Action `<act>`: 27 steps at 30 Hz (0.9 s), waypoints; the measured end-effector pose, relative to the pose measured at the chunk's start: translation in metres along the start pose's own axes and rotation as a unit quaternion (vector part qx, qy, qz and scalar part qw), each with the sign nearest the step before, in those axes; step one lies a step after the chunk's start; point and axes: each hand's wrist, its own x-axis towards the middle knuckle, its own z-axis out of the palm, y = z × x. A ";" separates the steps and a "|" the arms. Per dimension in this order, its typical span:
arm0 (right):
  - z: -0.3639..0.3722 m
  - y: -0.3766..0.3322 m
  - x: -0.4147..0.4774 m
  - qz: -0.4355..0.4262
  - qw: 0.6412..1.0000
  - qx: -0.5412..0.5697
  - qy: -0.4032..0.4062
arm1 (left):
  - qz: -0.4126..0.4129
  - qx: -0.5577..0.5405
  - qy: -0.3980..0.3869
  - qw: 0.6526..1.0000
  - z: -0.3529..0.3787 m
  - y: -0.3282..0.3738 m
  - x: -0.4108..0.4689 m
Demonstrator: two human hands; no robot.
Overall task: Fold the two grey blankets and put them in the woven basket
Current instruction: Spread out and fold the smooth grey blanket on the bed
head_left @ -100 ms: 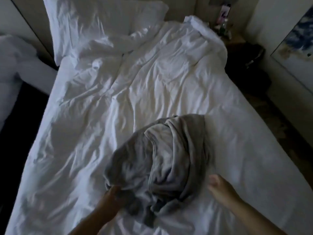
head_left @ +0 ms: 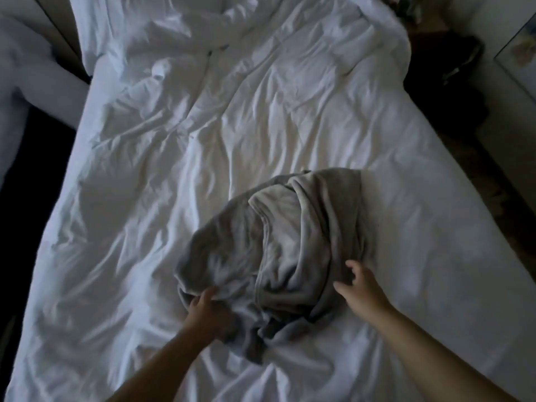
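Grey cloth at the heap's near-left edge is bunched in the curled fingers of the left hand [head_left: 206, 307]. The blanket [head_left: 278, 242] lies crumpled on the bed [head_left: 145, 198], straight ahead and between both hands, its long axis slanting from near left to far right. The right hand [head_left: 362, 288], fingers spread, holds nothing and reaches its right edge. Both hands are about equally near.

- The blanket [head_left: 290, 242] lies bunched on the bed [head_left: 174, 169], toward its near end and right of the middle.
- The left hand [head_left: 207, 310] grips the blanket's near left edge.
- The right hand [head_left: 362, 288] is at the blanket's near right edge, fingers spread.
- A pillow [head_left: 130, 24] lies at the bed's far end, on the left.
- A bag [head_left: 452, 82] sits on the floor right of the bed, toward the far end.
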 end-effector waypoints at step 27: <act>-0.171 -0.112 -0.142 -0.117 0.679 0.706 -0.164 | 0.126 -0.417 -0.243 0.867 0.035 0.198 -0.140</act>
